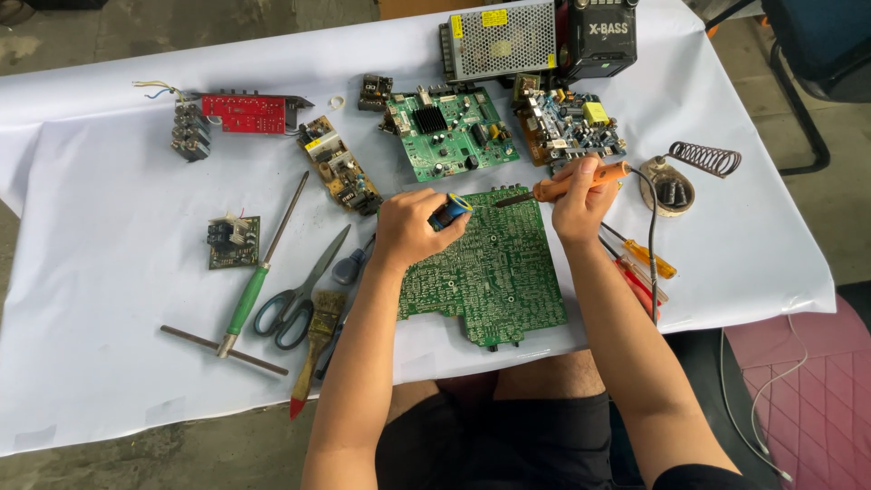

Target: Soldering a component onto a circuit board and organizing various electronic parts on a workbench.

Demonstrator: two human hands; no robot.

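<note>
Our right hand (581, 201) grips the soldering iron (562, 186) by its handle; left hand (410, 227) fingers pinch a blue tool (448, 212) over the stiff (likely fragile) green circuit board (494, 272).

A white sheet (109, 299) covered the worktop, creased and hanging over the near edge — daylight fell evenly across it, soft and without hard shadows. Beyond the far edge the floor (181, 32) was bare grey concrete, stained in patches. At the top right stood a dark chair (807, 54) on black metal legs — and low at the right, a pink quilted cushion (807, 390) crossed by a thin white cable (758, 399).
</note>
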